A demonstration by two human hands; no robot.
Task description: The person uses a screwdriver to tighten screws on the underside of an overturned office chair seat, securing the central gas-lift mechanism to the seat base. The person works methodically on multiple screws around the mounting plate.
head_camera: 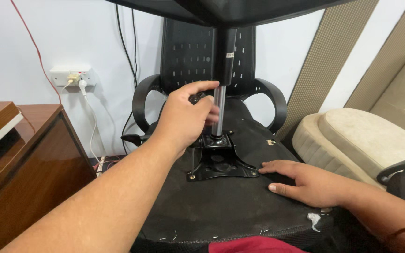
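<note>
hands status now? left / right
Left hand: closed around a small black handle beside the gas-lift cylinder; grip partly hidden.
Right hand: open, flat on the upturned seat underside, holding nothing.

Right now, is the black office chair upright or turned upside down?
Upside down: the black office chair's underside faces up, and the silver gas cylinder points upward.

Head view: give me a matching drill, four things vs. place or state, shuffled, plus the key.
Things:
1. left hand
2. right hand
3. wall socket
4. beige cushion

Places or states:
A. flat on the black seat underside
B. far right, beside the chair
C. closed around something dark by the chrome cylinder
D. on the white wall, plugs in it

Pairs: 1-C, 2-A, 3-D, 4-B
</note>
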